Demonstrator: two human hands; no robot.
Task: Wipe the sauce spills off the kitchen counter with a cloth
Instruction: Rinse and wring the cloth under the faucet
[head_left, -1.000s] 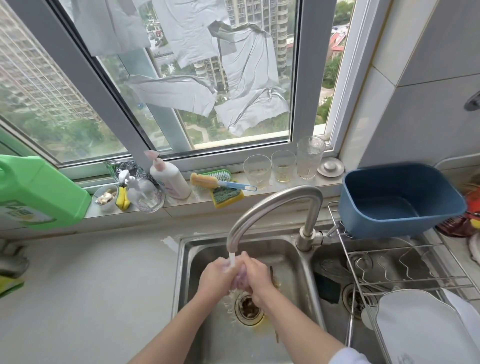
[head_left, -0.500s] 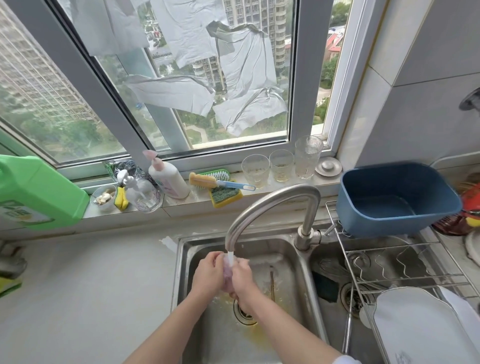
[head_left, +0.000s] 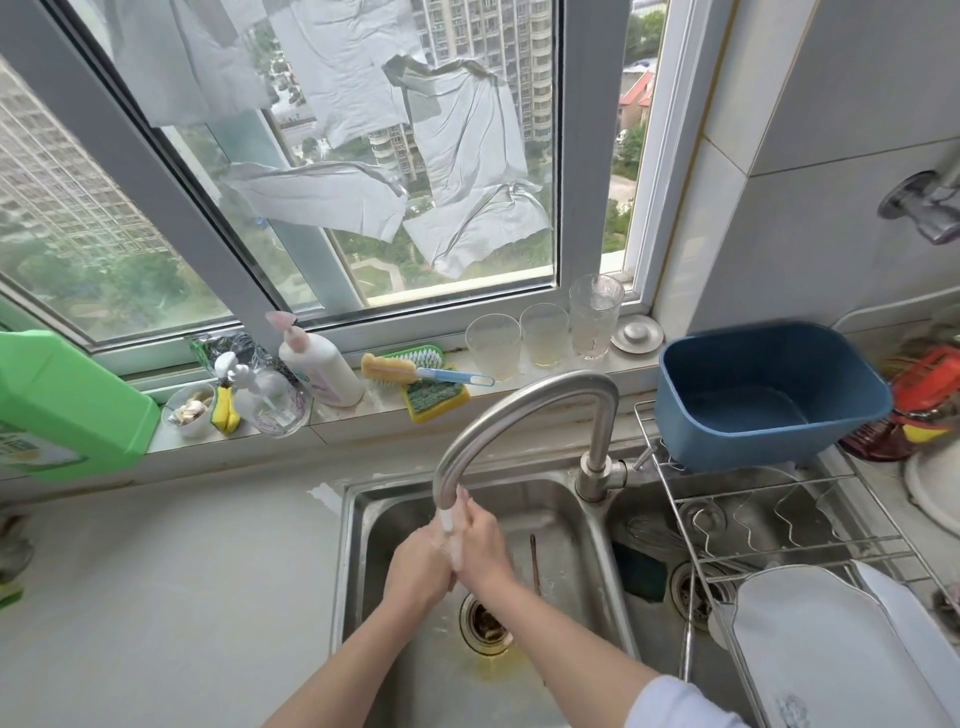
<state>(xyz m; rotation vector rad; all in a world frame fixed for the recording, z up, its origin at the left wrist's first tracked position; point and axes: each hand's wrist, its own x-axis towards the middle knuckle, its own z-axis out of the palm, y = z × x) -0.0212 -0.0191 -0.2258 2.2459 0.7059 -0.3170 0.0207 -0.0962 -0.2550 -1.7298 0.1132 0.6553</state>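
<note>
Your left hand (head_left: 415, 566) and your right hand (head_left: 485, 545) are pressed together palm to palm under the spout of the curved stainless steel tap (head_left: 519, 415), in the left basin of the double steel sink (head_left: 582, 525). A thin stream of water (head_left: 447, 519) falls on the place where the two hands meet. Something pale shows between the palms, but you cannot tell if it is the cloth or only water, so it is not clear if the fingers (head_left: 470, 512) grasp anything; they are closed against each other. A yellow stain (head_left: 491, 673) lies on the sink floor at 6 o'clock from the round drain (head_left: 485, 623). The pale grey bench (head_left: 166, 597) extends at 9 o'clock from the sink. On the window sill at 12 o'clock stand three clear drinking glasses (head_left: 540, 335), a white pump bottle with a pink head (head_left: 319, 364), a yellow and green sponge (head_left: 436, 402) with a blue-handled brush (head_left: 415, 369) on it. A large green plastic jug (head_left: 67, 410) stands at 10 o'clock. At 3 o'clock, a blue rectangular plastic tub (head_left: 769, 395) sits on a wire dish rack (head_left: 769, 519), and a white plate (head_left: 821, 649) leans in the rack at 4 o'clock.
</note>
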